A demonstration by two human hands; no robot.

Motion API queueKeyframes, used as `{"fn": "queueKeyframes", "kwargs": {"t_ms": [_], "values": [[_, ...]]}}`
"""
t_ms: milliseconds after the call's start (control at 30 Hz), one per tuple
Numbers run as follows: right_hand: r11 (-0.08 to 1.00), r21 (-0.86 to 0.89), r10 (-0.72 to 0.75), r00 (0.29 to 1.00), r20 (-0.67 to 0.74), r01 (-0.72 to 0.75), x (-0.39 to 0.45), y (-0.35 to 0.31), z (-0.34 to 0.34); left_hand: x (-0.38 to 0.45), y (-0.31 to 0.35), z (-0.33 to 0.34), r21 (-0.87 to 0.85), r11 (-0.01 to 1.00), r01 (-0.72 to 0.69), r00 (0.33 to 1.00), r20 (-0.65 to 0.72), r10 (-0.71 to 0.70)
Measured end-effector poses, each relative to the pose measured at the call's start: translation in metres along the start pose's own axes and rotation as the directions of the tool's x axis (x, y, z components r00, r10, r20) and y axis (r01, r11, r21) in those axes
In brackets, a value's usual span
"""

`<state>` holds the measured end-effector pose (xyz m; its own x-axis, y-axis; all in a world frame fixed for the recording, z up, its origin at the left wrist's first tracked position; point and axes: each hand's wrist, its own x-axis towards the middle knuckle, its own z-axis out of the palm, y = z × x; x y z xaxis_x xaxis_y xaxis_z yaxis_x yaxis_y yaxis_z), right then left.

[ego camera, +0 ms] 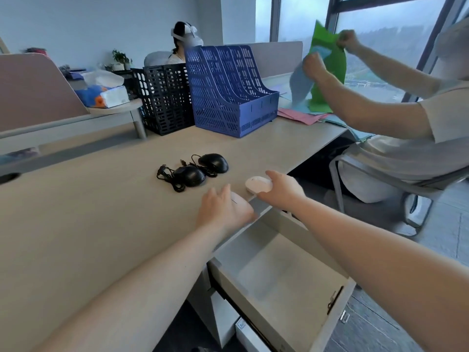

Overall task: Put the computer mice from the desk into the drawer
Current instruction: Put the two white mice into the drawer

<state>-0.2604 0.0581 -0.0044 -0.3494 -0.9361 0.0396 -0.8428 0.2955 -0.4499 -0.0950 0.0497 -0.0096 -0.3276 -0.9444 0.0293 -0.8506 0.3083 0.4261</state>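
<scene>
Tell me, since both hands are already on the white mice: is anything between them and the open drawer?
Nothing visible. The right hand holds one white mouse and the left hand covers the other white mouse, both at the desk edge directly above the drawer, which is pulled open and looks empty.

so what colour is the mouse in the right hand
White, seen in the head view: the mouse in the right hand.

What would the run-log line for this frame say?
drawer: open, empty | left hand: on white mouse | right hand: grips second white mouse | two black mice: on desk
</scene>
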Motion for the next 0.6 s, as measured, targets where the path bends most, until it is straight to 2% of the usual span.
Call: {"fn": "queueKeyframes", "kwargs": {"t_ms": [167,333,600], "values": [[0.988,0.116,0.106,0.994,-0.027,-0.102,-0.029,0.038,-0.005,-0.031,0.019,0.034,0.034,0.995,-0.094,0.995,0.044,0.093],[0.975,0.153,0.162,0.987,0.009,-0.162,-0.058,0.073,0.020,-0.043,0.029,0.064,0.122,0.991,-0.057,0.996,0.080,0.048],[0.968,0.123,0.192,0.960,0.203,-0.220,-0.052,0.104,0.075,-0.040,0.021,0.116,0.181,0.983,0.031,0.966,0.249,-0.077]]}}
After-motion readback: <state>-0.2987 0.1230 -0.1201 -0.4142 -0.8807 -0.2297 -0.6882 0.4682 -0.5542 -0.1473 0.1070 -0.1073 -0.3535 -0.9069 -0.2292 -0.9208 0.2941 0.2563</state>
